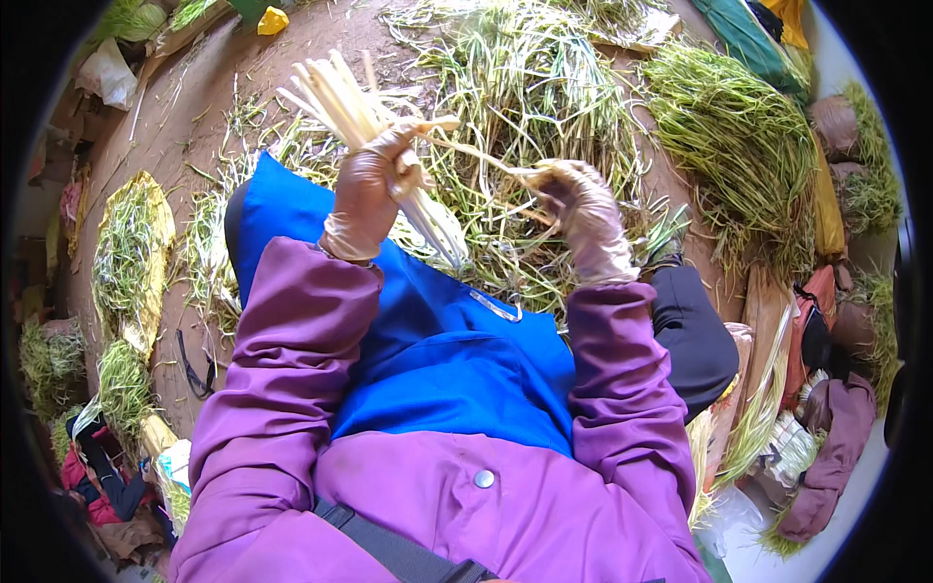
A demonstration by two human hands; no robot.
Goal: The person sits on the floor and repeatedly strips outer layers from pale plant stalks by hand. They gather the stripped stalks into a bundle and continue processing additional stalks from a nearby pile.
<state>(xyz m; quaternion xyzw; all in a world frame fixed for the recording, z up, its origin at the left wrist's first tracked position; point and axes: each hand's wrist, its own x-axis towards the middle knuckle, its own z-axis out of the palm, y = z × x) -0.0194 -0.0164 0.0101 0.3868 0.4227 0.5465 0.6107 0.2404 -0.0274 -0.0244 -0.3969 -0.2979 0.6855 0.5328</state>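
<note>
My left hand (368,193), in a thin translucent glove, grips a bundle of pale plant stalks (337,95). Their thick whitish ends fan out above the fist, while greener leaves hang below it over the blue apron (466,379). From the left fingers a thin, limp pale strand (481,154) stretches across to my right hand (583,208). That hand, gloved as well, pinches the strand's other end between thumb and fingertips. Behind and below both hands spreads a loose heap of long green and yellowish stalks (539,95). Whether the strand joins the bundle is hidden by my left fingers.
A large pile of green stalks (729,131) lies at right on the brown floor (197,138). More greens rest on yellow sheeting (157,211) at left. A black strap (193,372) lies near my left arm. Another person (109,474) is at lower left.
</note>
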